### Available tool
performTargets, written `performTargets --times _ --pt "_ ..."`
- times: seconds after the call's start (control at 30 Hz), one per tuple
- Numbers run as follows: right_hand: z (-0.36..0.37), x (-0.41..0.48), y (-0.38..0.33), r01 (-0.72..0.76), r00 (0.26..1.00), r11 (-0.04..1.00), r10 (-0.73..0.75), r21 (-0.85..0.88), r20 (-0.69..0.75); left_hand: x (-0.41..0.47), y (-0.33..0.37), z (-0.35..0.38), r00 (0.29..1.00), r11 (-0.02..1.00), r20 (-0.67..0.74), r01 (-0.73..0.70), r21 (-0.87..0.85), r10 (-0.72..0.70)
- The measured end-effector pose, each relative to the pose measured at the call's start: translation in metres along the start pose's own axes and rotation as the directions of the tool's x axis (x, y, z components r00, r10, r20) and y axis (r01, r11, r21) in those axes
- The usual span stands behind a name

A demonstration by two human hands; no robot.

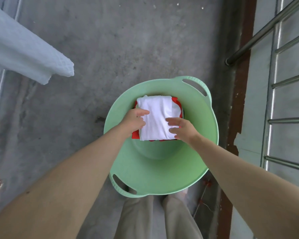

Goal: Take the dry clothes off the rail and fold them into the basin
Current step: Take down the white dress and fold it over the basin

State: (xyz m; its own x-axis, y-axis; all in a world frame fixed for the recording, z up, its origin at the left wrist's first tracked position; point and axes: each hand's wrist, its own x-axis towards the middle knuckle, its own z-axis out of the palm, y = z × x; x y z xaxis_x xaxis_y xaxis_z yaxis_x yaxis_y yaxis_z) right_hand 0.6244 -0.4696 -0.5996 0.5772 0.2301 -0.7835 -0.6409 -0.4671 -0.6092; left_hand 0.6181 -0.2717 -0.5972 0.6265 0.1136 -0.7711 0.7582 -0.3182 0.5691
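Loosely spread left hand (136, 119) and right hand (184, 129) flank the folded white garment (158, 118) atop red clothes (135, 134) in the basin (162, 178); leftward, a pale cloth (24, 49) hangs unfolded.

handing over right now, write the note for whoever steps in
Left hand: open, fingers resting on the left edge of the folded white cloth.
Right hand: open, fingers on its right edge.
Basin: on the floor, with the white cloth lying on a folded red cloth inside it.
Done: at least two pieces are folded in the basin.
Left: let go of the white cloth, then the pale towel hanging at upper left probably comes down next to be folded and added.
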Motion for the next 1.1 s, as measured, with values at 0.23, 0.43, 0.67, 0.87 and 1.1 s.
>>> performTargets --times 0.23,0.43,0.67,0.87,1.1 --pt "-0.017 -0.084 -0.066 0.194 0.967 0.974 -0.169 0.121 -0.191 -0.087 0.069 -0.015 0.992 0.991 -0.111 -0.067 -0.113 0.054" --pt "-0.025 -0.168 -0.127 0.228 0.967 0.959 -0.202 0.168 -0.157 -0.178 0.127 -0.04 0.977 0.976 -0.101 -0.198 -0.09 0.189" --pt "-0.021 -0.264 -0.196 0.297 0.955 0.951 -0.295 0.09 -0.026 -0.285 0.183 -0.083 0.934 0.942 -0.195 -0.322 -0.09 0.301" --pt "-0.009 -0.32 -0.296 0.489 0.87 0.872 -0.483 -0.037 0.103 -0.368 0.215 -0.148 0.855 0.904 -0.336 -0.426 -0.025 0.394" --pt "0.031 -0.376 -0.404 0.646 0.753 0.763 -0.632 -0.017 0.183 -0.454 0.233 -0.248 0.744 0.873 -0.497 -0.484 0.061 0.446"
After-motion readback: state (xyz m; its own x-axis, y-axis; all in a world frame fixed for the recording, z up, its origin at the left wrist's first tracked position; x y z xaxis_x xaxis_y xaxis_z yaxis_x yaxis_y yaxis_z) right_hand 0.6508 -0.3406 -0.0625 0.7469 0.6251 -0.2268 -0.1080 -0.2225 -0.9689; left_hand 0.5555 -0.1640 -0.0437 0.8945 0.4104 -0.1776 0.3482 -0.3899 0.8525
